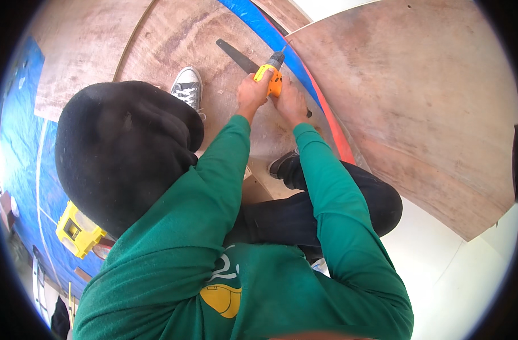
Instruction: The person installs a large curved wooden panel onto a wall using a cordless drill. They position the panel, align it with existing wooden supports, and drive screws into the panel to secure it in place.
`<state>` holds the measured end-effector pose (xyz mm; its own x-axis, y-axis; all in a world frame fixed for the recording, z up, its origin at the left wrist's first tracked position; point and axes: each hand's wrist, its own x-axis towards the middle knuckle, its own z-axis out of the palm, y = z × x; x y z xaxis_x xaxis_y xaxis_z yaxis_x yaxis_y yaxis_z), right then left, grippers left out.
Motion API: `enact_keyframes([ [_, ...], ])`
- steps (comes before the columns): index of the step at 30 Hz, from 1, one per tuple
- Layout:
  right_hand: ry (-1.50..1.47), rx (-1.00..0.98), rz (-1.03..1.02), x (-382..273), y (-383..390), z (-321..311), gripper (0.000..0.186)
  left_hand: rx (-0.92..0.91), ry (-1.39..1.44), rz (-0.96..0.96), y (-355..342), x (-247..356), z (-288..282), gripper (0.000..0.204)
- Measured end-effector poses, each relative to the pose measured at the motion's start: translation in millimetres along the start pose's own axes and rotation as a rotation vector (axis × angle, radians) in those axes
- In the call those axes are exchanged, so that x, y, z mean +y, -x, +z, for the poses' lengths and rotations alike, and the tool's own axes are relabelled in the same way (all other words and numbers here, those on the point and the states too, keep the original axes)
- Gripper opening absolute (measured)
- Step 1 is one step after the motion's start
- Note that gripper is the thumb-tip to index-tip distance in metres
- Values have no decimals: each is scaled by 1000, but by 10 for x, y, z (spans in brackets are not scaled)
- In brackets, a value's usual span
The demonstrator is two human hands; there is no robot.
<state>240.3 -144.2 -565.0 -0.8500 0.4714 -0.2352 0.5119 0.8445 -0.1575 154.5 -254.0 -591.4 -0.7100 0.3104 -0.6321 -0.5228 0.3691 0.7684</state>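
Note:
My left hand [251,93] and my right hand [289,101] are both closed around a yellow-orange cordless drill [275,85] with a black chuck. The drill points away from me, its thin bit reaching the edge of a large plywood sheet [400,96], beside a blue and red strip [297,68]; I cannot tell whether the tip touches. A dark handsaw blade [233,52] lies on the plywood [157,39] just left of the drill, its other end hidden behind the drill and my hands.
My bent knees and sneakers [185,88] surround the work area. At the left lie a blue tarp [18,147] and a yellow plastic case [77,229], with part of a ladder [39,286] lower down. A white surface [440,266] shows at the lower right.

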Motion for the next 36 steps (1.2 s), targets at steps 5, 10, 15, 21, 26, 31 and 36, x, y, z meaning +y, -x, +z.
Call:
enact_keyframes([
  [5, 3, 6, 15, -3, 11, 5, 44, -25, -9, -15, -18, 4, -23, 76],
  [10, 13, -7, 19, 13, -2, 9, 45, -25, -14, -19, -46, -21, 11, 78],
  [15, -22, -9, 26, 31, -17, 1, 55, 11, -66, 9, -64, -57, 61, 77],
  [21, 11, -18, 38, -12, -5, 44, 47, -73, -29, -15, -108, -32, -26, 81],
  [26, -13, 24, 31, -74, -15, 96, 49, -86, -33, 19, -118, 32, -114, 76],
  [31, -33, 20, 39, -40, -37, 130, 48, -56, -21, 57, -105, 44, -95, 71],
  [36, -25, 50, 14, 10, -68, 164, 51, -58, -27, 52, -104, 59, -81, 71],
])
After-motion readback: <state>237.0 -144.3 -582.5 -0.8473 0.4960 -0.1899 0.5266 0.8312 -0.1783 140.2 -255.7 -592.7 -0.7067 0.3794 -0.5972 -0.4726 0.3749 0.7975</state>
